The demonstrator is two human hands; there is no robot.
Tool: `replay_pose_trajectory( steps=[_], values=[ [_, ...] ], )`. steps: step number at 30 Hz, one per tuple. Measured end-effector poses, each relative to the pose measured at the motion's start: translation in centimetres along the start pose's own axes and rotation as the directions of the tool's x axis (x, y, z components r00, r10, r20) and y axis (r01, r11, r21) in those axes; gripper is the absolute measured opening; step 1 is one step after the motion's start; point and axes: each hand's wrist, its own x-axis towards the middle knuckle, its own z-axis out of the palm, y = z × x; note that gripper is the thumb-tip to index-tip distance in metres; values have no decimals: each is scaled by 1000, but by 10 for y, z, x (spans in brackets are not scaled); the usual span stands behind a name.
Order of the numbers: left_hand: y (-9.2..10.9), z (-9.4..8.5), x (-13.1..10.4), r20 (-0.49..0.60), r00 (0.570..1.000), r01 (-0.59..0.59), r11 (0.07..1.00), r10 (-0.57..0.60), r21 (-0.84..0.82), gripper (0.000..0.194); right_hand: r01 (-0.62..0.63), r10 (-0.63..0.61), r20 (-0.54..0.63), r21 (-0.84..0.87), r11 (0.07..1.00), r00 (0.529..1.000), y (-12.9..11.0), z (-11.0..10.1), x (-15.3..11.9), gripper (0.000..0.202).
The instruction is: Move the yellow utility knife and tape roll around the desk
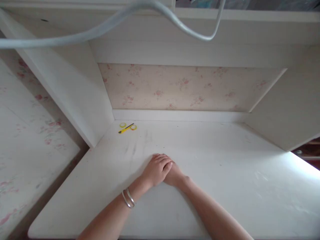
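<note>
One yellow cutter, centre-left in the frame, could, if unsheathed, nick the left hand, draped loosely over the right hand, whose grip cannot be told.

A home, it seems — pink-flowered wallpaper, a white desk between side panels, a shelf above

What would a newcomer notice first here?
First, probably, the left hand, with silver bangles at its wrist, lying over the right hand on the white desk. Then a yellow cutter near two yellow rings, toward the desk's far left corner; a pale cable curves across the top.
</note>
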Motion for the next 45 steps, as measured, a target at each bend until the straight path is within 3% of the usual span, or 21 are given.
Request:
replay_pose_trajectory(
  steps=[45],
  values=[
    [0,1,0,1,1000,10,1000,-10,7,31,-32,29,69,48,998,997,-1,-2,-1,51]
  ],
)
